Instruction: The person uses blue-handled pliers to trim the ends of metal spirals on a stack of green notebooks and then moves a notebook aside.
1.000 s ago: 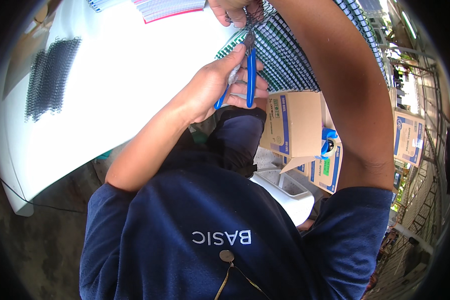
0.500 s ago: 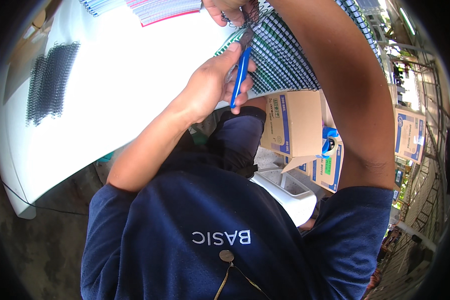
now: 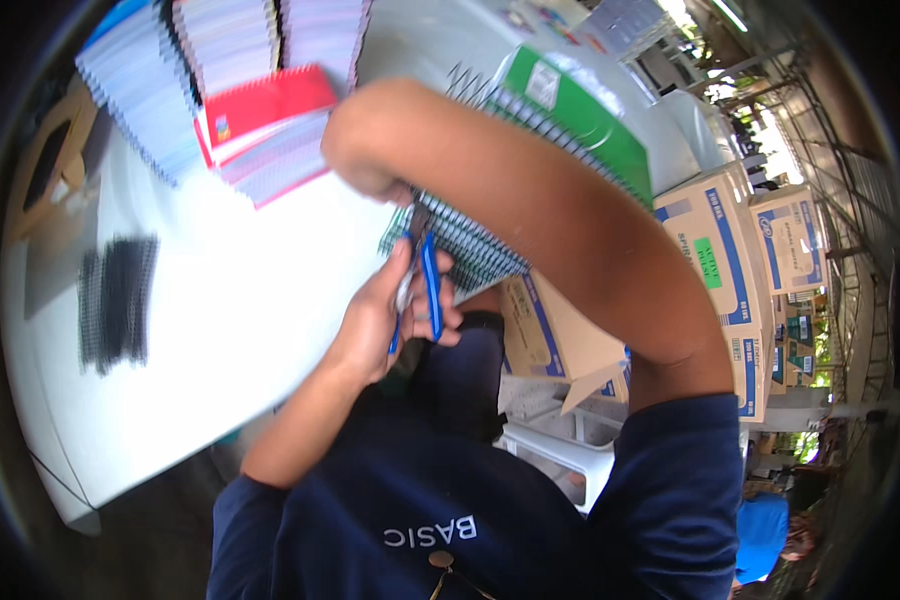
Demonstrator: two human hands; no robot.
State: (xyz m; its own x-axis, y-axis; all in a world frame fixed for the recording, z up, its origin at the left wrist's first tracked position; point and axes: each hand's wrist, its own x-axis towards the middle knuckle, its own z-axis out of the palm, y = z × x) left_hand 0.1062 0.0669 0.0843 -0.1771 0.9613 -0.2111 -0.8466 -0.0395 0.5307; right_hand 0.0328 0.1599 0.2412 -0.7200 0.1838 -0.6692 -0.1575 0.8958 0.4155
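In the head view, the left hand (image 3: 372,318) grips metal-nosed cutters with blue handles (image 3: 432,290), the handles spread, their nose at a green-covered, dark-coiled notebook stack (image 3: 600,130) on a white table (image 3: 220,340). The blurred right hand (image 3: 365,140) curls just beyond the nose, its fingers mostly hidden; I cannot tell whether they hold anything.

Notebooks (image 3: 595,130); black coils (image 3: 118,305) on white table (image 3: 230,320)

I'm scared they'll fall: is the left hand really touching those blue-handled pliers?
Touching. The head view shows the left hand holding the blue-handled pliers, with fingers passing behind one handle.
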